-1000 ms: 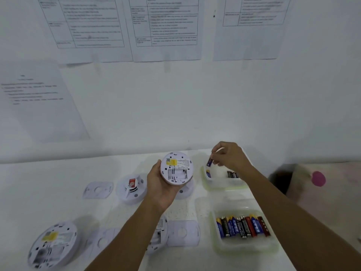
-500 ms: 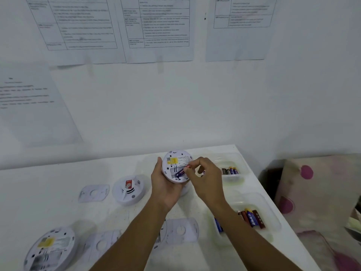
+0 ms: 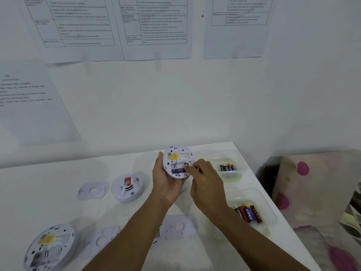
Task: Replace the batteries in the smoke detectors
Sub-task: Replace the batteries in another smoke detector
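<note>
Though apart, batteries [image 3: 228,167] in both trays [image 3: 256,195]

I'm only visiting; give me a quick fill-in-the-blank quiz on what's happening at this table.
1. The left hand holds a round smoke detector with a ___ label on its back.
2. The right hand pinches a mostly ___ battery in its compartment.
3. The face-up detector on the table wears a ___ sticker.
Missing: yellow, blue, red.
</note>
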The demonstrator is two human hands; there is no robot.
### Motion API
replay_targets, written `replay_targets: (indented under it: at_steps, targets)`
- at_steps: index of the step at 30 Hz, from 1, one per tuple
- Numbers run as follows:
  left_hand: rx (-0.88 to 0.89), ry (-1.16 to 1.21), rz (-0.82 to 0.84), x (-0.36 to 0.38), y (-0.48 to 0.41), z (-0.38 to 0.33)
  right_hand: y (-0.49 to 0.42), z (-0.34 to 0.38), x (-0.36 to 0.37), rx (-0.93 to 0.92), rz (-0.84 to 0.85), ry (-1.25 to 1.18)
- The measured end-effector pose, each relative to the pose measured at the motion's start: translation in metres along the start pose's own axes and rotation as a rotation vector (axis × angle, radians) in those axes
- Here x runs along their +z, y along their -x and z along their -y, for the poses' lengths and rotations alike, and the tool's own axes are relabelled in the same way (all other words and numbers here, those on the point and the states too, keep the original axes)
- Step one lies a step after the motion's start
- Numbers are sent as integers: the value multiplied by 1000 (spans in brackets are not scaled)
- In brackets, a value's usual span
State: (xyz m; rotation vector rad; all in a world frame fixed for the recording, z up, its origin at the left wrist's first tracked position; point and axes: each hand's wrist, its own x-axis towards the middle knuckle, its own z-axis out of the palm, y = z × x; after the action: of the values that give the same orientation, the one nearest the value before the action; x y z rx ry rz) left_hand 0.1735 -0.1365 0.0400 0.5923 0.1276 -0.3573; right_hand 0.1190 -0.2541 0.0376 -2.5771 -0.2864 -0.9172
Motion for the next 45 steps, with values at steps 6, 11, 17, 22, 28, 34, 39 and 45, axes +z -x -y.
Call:
replay_targets:
  at_steps: [6,11,17,22,28,34,39,45]
  targets:
    - [-18,61,16,-5,0,-3,3,-17,3,-57,51,-58]
    - [-11,71,54,-5,-3,-10,0,-27,11,-42,112,-241]
    - [-8,70,46,-12,-10,-18,-44,-53,-11,343,30,-540]
    - [-3,71,45,-22,-14,-21,-72,-99,-4,580,500,-288]
    - [-25,102,33,-25,-15,-22,-81,-103,20,541,787,-92]
    - [-28,112,31,-31,-19,-25,-81,-102,22,627,702,-208]
    - [-25,91,27,-28,-19,-23,-88,-90,-5,546,289,-446]
    - [-8,37,40,-17,-14,-19,-77,-20,-30,312,199,-750]
